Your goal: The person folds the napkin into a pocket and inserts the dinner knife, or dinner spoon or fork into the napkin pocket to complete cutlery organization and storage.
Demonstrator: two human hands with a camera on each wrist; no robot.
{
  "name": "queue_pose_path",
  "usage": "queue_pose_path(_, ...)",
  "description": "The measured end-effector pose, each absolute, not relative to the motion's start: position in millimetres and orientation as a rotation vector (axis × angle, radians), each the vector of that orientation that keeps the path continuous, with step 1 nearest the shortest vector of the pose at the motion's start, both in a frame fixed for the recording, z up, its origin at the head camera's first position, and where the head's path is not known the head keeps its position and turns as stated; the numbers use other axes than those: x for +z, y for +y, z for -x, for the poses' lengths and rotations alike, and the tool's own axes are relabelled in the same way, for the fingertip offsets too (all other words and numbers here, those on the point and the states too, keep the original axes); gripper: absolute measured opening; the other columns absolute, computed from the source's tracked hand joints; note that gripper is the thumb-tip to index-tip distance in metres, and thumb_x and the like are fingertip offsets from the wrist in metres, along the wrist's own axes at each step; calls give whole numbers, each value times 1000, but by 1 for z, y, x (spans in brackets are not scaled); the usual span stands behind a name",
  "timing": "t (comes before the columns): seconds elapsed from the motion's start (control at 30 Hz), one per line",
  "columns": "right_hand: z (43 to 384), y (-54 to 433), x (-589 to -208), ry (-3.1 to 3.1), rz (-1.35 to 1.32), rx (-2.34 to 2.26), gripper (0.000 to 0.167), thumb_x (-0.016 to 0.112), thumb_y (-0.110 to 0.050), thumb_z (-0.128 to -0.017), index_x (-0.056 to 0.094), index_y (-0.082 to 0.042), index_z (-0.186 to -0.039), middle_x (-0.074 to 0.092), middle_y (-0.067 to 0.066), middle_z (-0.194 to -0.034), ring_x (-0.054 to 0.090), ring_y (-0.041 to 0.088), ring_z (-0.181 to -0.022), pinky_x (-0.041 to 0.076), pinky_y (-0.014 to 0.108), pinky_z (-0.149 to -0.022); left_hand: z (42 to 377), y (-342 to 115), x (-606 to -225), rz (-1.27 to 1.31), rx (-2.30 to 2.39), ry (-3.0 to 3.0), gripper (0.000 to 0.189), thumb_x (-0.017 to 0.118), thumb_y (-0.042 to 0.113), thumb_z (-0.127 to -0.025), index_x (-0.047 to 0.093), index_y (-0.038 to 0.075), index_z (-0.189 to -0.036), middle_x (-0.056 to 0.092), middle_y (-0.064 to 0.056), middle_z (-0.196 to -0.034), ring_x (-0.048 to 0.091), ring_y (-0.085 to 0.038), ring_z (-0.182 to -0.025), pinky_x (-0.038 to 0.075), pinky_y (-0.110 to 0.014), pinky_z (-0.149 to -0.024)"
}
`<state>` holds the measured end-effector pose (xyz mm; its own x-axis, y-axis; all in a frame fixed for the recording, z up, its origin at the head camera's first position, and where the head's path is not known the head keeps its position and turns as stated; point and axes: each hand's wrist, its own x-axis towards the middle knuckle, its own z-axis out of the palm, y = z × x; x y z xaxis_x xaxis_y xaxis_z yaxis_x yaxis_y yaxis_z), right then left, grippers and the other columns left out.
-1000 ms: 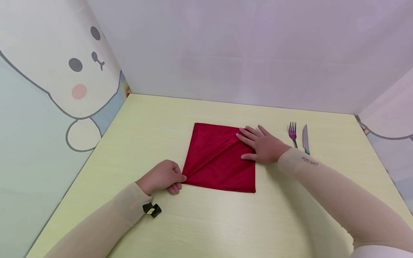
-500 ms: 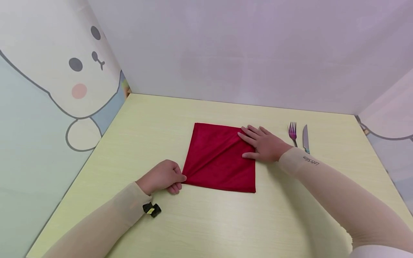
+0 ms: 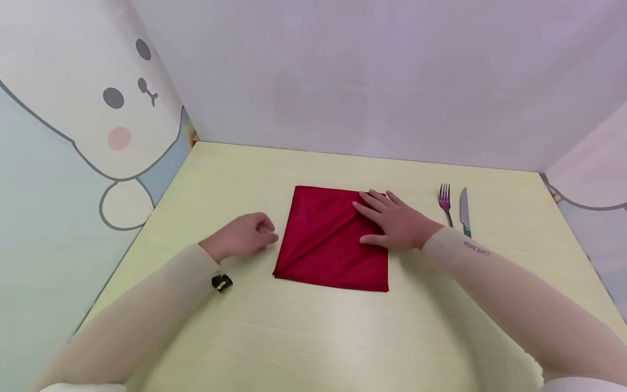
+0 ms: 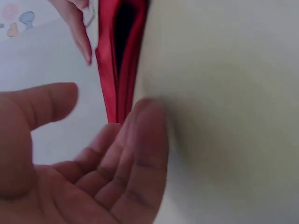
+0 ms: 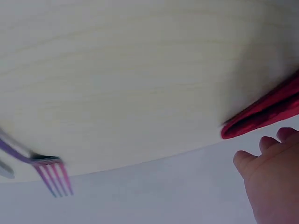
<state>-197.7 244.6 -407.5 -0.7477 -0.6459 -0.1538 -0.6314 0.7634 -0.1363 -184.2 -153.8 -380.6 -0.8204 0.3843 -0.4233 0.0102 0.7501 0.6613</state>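
Observation:
A red cloth napkin point(image 3: 328, 245), folded into a square, lies on the table with a diagonal crease running across it. In the left wrist view, stacked folded layers of the napkin point(image 4: 124, 65) show along its edge. My left hand point(image 3: 242, 235) is just left of the napkin, thumb and fingers apart and nothing between them. My right hand point(image 3: 399, 220) rests spread over the napkin's far right part, covering most of that corner. In the right wrist view the fingertips of the right hand point(image 5: 275, 172) show beside a folded edge of the napkin.
To the right of the napkin lie a fork point(image 3: 444, 201) and a knife point(image 3: 465, 212) on the pale wooden table point(image 3: 313, 337), both partly behind the right forearm. A pale curtain point(image 3: 362, 81) closes off the back. A cartoon-printed curtain point(image 3: 54, 190) hangs at the left.
My left hand has let go of the napkin's near left corner and moved up and away to the left. The right hand stays on the napkin, shifted slightly left.

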Motion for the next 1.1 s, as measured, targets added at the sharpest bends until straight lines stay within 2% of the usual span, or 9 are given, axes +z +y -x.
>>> queue_pose_path(0.17, 175, 208, -398, 2740, 1035, -121, 90, 47, -73, -97, 24, -19, -166, 14, 10, -172, 9, 34, -157, 4, 54, -125, 225, -143, -378, -396, 911, 2506, 42, 63, 34, -102, 59, 6, -132, 63, -8, -119, 60, -26, -105, 52, -41, -90)
queue_pose_path(0.3, 157, 178, -394, 2711, 992, -57, 87, 46, -73, -98, 29, -19, -164, 19, 9, -171, 14, 34, -157, 9, 52, -126, 255, -129, -381, -408, 922, 2562, 44, 61, 32, -102, 57, 4, -137, 61, -10, -123, 59, -27, -111, 51, -42, -94)
queue_pose_path(0.43, 142, 149, -390, 2720, 940, 29, 84, 54, -68, -97, 37, -17, -161, 29, 10, -167, 23, 34, -154, 18, 50, -124, 284, -117, -384, -436, 886, 2586, 44, 61, 31, -103, 57, 5, -137, 61, -9, -126, 57, -25, -114, 49, -41, -98)
queue_pose_path(0.57, 132, 121, -388, 2805, 1009, 88, 79, 64, -61, -95, 47, -13, -156, 43, 10, -159, 36, 31, -148, 28, 49, -121, 304, -110, -389, -485, 841, 2580, 40, 63, 30, -103, 59, 7, -136, 62, -8, -126, 57, -25, -115, 51, -41, -97)
queue_pose_path(0.7, 123, 92, -387, 2884, 1109, 69, 67, 70, -55, -93, 57, -14, -144, 58, 5, -139, 54, 26, -130, 42, 44, -111, 313, -106, -394, -487, 789, 2571, 36, 65, 29, -102, 62, 10, -133, 62, -7, -123, 57, -24, -112, 52, -39, -94)
queue_pose_path(0.8, 117, 71, -387, 2914, 1177, 33, 55, 71, -52, -93, 62, -16, -133, 61, 2, -122, 59, 22, -112, 49, 39, -98, 317, -103, -396, -500, 746, 2570, 32, 66, 27, -102, 63, 11, -129, 63, -7, -119, 57, -25, -108, 51, -39, -93)
queue_pose_path(0.97, 110, 47, -392, 2894, 1392, 75, 32, 65, -39, -93, 62, -18, -117, 56, 0, -106, 52, 17, -89, 47, 31, -79, 323, -100, -396, -551, 665, 2563, 21, 63, 21, -102, 65, 9, -120, 65, -8, -110, 56, -26, -102, 49, -40, -92)
queue_pose_path(1.1, 110, 36, -397, 2824, 1527, 164, 26, 57, -28, -92, 59, -21, -117, 53, -1, -107, 47, 15, -78, 43, 29, -70, 326, -101, -396, -576, 618, 2546, 19, 57, 16, -103, 66, 8, -118, 65, -9, -111, 55, -26, -103, 47, -41, -94)
